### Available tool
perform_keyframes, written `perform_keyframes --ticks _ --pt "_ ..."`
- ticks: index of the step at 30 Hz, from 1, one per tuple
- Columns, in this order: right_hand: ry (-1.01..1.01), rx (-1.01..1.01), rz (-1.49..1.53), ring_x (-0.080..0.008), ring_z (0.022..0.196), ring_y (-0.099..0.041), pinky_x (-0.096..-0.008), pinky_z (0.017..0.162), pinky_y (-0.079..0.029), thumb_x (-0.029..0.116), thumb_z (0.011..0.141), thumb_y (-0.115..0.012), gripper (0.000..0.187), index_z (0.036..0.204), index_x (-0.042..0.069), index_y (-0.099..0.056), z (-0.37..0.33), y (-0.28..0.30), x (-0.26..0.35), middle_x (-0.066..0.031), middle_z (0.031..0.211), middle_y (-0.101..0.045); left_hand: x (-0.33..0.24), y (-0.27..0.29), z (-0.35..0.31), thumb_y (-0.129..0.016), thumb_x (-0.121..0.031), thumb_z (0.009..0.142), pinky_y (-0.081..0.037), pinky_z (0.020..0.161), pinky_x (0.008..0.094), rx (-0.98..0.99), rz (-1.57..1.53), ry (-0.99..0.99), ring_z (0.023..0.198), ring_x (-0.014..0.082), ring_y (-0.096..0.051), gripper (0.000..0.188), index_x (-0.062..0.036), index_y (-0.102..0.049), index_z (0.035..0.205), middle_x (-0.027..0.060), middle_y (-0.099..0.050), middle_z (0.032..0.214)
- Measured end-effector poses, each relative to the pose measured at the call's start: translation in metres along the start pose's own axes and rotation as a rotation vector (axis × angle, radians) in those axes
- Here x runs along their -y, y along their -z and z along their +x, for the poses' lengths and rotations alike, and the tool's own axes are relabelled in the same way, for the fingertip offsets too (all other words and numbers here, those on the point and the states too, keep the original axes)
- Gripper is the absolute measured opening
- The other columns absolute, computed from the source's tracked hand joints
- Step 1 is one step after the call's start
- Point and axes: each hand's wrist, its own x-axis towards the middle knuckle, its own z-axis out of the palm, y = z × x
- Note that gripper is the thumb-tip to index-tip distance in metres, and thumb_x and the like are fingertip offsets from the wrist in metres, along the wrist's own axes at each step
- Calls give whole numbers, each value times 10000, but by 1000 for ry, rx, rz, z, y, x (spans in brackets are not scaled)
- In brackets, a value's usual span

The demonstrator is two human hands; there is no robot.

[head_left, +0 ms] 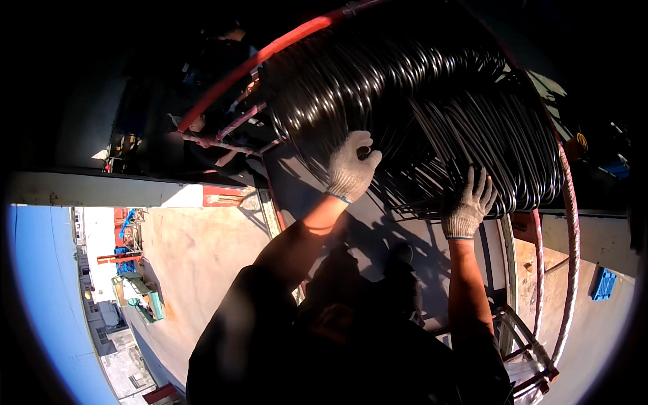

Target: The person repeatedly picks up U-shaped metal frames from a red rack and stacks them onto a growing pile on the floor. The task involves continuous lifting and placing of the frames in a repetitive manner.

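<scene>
A big bundle of glossy black wire, wound in many loops, fills the upper middle of the head view. My left hand, in a pale knit glove, is at the near left side of the loops. Its fingers curl in toward the thumb around some strands, and the fingertips are partly hidden. Farther right, my right hand, gloved the same way, lies against the lower edge of the loops with its fingers spread.
A red curved bar of a frame arches past the coil on the left, and wrapped bars stand at the right. People work in shadow at the upper left. A blue pallet lies on the right; a sunlit yard spreads out left.
</scene>
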Motion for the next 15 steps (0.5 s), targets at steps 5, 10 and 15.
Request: perform_keyframes --ticks 5,10,15 --pt "57 -67 526 -375 1198 -655 -454 1068 -515 126 843 -852 523 1333 46 -688 13 -12 126 -168 1231 -714 82 151 45 -769 -55 887 -565 856 316 -431 186 -275 933 178 -711 196 -18 -714 1072 64 -746 994" --pt "15 601 632 -387 1091 -733 -462 936 -583 421 979 -730 462 1250 48 -705 30 -101 320 -191 1138 -773 167 192 47 -702 -77 880 -563 814 359 -464 -47 -126 915 262 -701 93 -81 -747 961 70 -717 951" --pt "596 351 626 -279 1002 -747 -391 884 -568 327 1050 -665 337 1147 13 -736 52 -211 363 -144 1047 -791 216 231 -7 -717 -42 938 -571 785 324 -431 -448 -53 865 171 -711 144 -40 -732 1081 47 -726 946"
